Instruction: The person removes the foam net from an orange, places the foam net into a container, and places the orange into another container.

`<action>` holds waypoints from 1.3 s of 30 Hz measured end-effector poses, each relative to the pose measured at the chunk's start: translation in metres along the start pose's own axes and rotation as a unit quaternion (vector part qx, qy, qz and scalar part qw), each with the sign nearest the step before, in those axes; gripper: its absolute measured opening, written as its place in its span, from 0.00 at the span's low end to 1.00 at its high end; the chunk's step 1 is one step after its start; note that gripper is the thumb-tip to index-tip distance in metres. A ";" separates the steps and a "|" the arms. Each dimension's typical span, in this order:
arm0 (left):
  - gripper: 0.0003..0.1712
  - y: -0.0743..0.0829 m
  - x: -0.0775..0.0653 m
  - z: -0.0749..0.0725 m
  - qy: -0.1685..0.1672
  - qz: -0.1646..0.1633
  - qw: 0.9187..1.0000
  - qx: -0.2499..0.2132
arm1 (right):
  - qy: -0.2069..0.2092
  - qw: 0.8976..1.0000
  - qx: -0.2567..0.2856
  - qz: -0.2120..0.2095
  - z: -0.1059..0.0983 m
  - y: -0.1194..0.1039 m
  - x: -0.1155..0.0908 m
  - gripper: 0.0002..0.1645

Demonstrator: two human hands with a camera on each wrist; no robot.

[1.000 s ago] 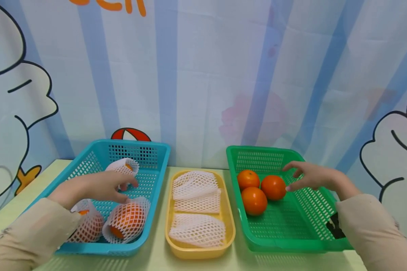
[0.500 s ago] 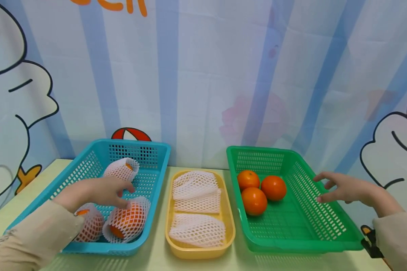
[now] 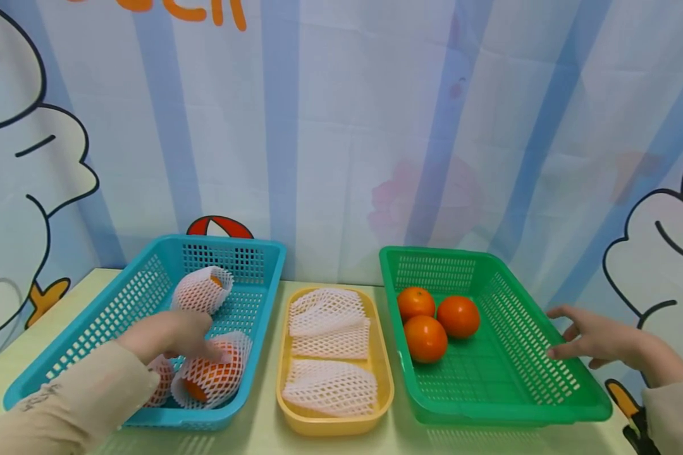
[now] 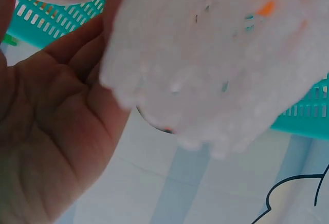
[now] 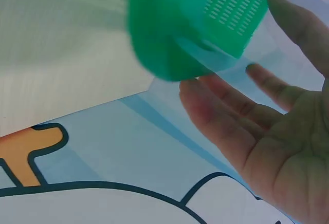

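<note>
Inside the blue basket [image 3: 28, 382], my left hand [image 3: 167, 335] reaches over oranges in white foam nets. Its thumb overlaps the front right netted orange [image 3: 213, 373] in the head view, and its other fingers are mostly hidden. The front left netted orange [image 3: 160, 382] shows partly under the wrist; another netted orange [image 3: 202, 291] lies behind the hand. From the left wrist, the palm [image 4: 56, 131] looks uncurled beside a blurred foam net [image 4: 205, 64]. My right hand [image 3: 606, 341], fingers relaxed and holding nothing, is at the right rim of the green basket [image 3: 506, 411].
Bare oranges [image 3: 425, 339] sit together at the left side of the green basket. Between the baskets stands a yellow tray [image 3: 336, 426] with folded white foam nets [image 3: 330, 385]. A striped curtain [image 3: 341, 139] hangs right behind the pale table [image 3: 262, 436].
My right hand has moved right, from above the oranges to the green basket's outer rim. The left hand has shifted slightly down and nearer, over the front netted oranges.
</note>
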State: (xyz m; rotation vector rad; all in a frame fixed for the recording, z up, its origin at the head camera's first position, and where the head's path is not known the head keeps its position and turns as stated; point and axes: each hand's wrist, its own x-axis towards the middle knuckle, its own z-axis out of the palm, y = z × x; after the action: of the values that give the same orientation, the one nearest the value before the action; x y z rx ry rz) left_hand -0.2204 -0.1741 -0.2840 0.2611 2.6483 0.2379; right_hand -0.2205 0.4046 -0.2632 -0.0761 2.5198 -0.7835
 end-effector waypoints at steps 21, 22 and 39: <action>0.53 0.011 0.022 0.007 -0.056 -0.055 0.995 0.067 | -0.006 0.994 0.100 0.052 0.019 0.021 0.011 0.52; 0.52 0.014 0.019 0.006 -0.054 -0.053 0.995 0.065 | -0.007 0.993 0.102 0.052 0.019 0.021 0.011 0.52; 0.49 0.011 0.024 0.008 -0.063 -0.069 0.995 -0.024 | -0.010 0.993 0.109 0.042 0.020 0.016 0.012 0.52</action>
State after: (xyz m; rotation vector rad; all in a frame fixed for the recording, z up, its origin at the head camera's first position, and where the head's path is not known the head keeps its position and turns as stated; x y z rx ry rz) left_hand -0.2362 -0.1575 -0.2992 0.0735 2.5183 0.2304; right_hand -0.2203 0.4051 -0.2918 0.0940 2.3851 -1.0117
